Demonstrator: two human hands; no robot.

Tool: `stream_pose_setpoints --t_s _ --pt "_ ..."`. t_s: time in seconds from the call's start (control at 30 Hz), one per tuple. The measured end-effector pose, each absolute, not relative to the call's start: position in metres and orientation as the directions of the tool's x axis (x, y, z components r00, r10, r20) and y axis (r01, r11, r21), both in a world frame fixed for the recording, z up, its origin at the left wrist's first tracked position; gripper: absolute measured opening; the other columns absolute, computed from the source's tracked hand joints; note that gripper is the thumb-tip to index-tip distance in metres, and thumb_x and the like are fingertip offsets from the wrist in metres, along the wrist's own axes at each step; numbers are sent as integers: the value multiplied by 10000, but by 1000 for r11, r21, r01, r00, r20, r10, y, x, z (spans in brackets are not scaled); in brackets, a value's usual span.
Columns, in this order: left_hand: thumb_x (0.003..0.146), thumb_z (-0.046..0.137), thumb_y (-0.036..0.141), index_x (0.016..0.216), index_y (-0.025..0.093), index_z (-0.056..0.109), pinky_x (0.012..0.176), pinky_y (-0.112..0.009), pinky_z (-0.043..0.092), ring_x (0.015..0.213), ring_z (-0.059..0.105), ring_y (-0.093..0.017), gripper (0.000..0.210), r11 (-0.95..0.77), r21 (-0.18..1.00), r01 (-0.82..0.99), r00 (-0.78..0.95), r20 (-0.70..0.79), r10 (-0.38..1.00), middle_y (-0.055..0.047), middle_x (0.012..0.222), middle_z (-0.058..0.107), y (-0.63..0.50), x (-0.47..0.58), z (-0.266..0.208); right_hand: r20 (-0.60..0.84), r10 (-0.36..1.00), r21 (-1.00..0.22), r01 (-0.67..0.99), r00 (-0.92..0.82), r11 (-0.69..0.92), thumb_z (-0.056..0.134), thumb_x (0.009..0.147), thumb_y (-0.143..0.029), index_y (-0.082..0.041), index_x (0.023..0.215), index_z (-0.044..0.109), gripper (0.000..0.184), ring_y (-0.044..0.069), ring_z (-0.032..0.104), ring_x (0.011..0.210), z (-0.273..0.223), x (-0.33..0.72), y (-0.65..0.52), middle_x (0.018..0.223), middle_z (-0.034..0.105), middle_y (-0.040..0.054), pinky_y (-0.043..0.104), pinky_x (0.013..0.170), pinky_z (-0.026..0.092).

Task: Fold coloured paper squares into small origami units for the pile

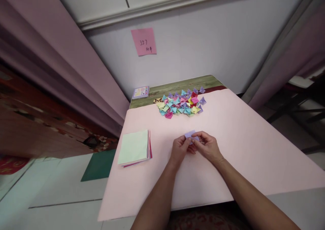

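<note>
Between my two hands is a small piece of folded purple paper (191,134), held just above the pink table cover. My left hand (179,148) pinches its left side, thumb at the near edge. On the right side, my right hand (208,145) grips it with thumb and index finger. The fingers hide part of the paper, so its exact folded shape is unclear. Beyond the hands lies a heap of small folded paper pieces (177,103) in purple, blue, yellow, pink and red.
A stack of square coloured paper (134,147), light green on top, lies left of my hands. At the back left corner sits a printed packet (141,92). The pink cover (241,138) spans most of the table. A pink note (144,42) hangs on the wall.
</note>
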State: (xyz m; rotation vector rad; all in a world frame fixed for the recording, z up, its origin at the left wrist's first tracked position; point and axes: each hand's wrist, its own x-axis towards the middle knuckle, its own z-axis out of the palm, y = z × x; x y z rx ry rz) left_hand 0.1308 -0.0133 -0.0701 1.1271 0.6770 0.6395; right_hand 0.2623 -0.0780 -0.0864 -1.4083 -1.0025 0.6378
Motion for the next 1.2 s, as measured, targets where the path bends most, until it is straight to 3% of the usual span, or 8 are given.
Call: stream_pose_setpoints --t_s 0.2,0.37,0.57,0.67,0.73,0.83,1.07,1.2 --pt "818 692 431 945 122 679 605 -258 523 599 623 -127 334 229 960 -160 654 -71 754 -40 710 681 -13 131 -71 253 839 -957 250 482 145 700 816 -367 -208 1143 693 364 146 601 649 -89 266 -77 843 685 37 276 598 520" --pt "847 664 416 914 133 672 654 -264 523 626 620 -123 292 176 972 -157 626 -40 779 -35 727 682 -16 131 -70 329 843 -919 348 424 184 661 862 -373 -238 1027 752 231 190 659 822 -85 269 -77 1001 690 78 298 660 539" --pt "789 719 445 932 181 554 561 -264 532 576 627 -137 343 192 974 -124 538 -96 838 2 691 656 -18 136 -73 357 836 -901 388 417 192 631 889 -388 -224 878 757 207 193 656 766 -81 270 -77 849 709 62 307 671 533" --pt "764 747 416 995 196 570 599 -242 517 632 621 -124 365 84 991 -102 490 -23 872 4 756 658 -15 134 -71 321 850 -908 390 417 152 619 891 -402 -216 852 750 230 191 644 715 -81 272 -78 791 713 53 296 635 515" --pt "784 727 408 942 184 623 616 -226 495 657 602 -115 293 11 997 -82 487 31 873 0 755 648 -13 131 -70 303 868 -909 393 393 139 622 888 -397 -219 855 756 226 194 653 727 -80 273 -79 796 720 51 295 650 513" --pt "810 692 417 783 162 647 539 -218 444 549 540 -98 260 35 995 -89 481 13 877 16 626 602 -11 130 -72 282 888 -911 393 365 127 626 885 -390 -224 845 765 220 196 659 738 -80 272 -80 801 725 47 300 675 511" --pt "821 684 394 781 157 620 505 -207 443 487 534 -84 249 110 983 -147 450 -33 892 29 579 600 -11 132 -75 152 863 -986 130 483 101 693 820 -424 -182 966 705 283 149 604 586 -88 265 -77 712 694 24 249 532 479" --pt "798 716 377 867 164 601 548 -227 504 545 594 -106 252 145 980 -136 560 -44 827 17 642 638 -14 134 -75 178 842 -982 151 509 116 675 834 -394 -184 928 711 233 147 612 603 -88 266 -78 712 691 24 251 561 497"
